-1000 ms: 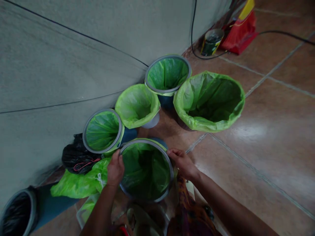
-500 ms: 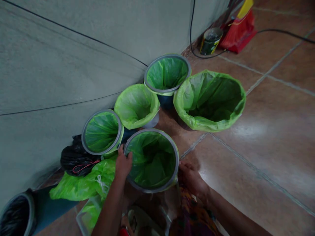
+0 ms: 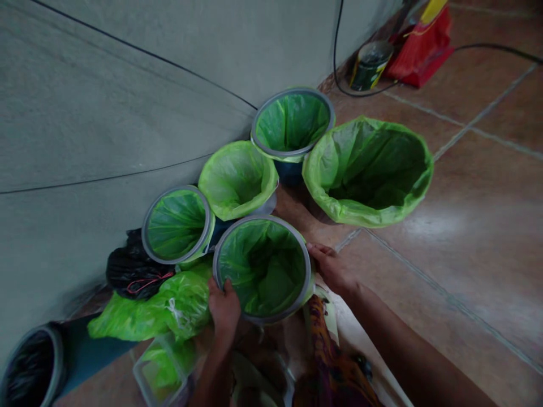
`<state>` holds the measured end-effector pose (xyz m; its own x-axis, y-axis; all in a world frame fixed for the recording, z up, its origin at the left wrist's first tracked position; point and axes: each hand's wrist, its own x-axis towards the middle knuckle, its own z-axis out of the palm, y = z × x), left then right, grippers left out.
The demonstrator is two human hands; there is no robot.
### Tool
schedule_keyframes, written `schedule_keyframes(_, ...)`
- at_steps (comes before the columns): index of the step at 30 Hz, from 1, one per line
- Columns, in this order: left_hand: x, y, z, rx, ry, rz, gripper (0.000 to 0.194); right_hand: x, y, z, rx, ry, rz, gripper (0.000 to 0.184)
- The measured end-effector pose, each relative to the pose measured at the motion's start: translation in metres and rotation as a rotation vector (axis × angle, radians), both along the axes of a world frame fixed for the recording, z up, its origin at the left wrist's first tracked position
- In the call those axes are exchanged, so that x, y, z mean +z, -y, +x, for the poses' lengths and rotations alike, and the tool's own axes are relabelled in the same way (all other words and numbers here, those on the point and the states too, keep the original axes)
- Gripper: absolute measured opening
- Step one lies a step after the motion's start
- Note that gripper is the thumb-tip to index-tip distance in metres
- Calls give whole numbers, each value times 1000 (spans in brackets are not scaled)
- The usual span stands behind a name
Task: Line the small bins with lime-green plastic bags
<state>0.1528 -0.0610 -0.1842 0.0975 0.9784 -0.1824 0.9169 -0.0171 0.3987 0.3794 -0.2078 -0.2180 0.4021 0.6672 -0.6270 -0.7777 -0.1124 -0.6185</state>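
Liners (image 3: 237, 175), green, in five bins (image 3: 291, 171); gray rings (image 3: 288, 153) on three.
Left hand (image 3: 224, 308) grasps near ring (image 3: 262, 219); right hand (image 3: 333, 268) touches it, grip unclear. Full seating cannot be judged.

hands (image 3: 224, 310) at near bin (image 3: 262, 268) | four green-lined bins (image 3: 368, 172) beyond

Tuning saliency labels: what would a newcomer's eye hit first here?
The cluster of five open bins with bright green liners mid-view, the nearest one between the left hand and right hand. Then the red broom head at upper right, vivid against the brown tile floor.
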Motion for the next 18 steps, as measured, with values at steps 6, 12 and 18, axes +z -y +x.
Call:
schedule_keyframes(6, 3, -17, -7, -101, 65, -30, 24, -3, 22, -23, 48, -152, -7, 28)
schedule_keyframes(12, 3, -35, -12, -247, 52, -72, 34, -10, 25, -21, 86, 98, -147, 41)
schedule_keyframes(18, 2, -36, -13, -268, 7, -61, 37, 13, -8, 6, 161, 164, -7, 46)
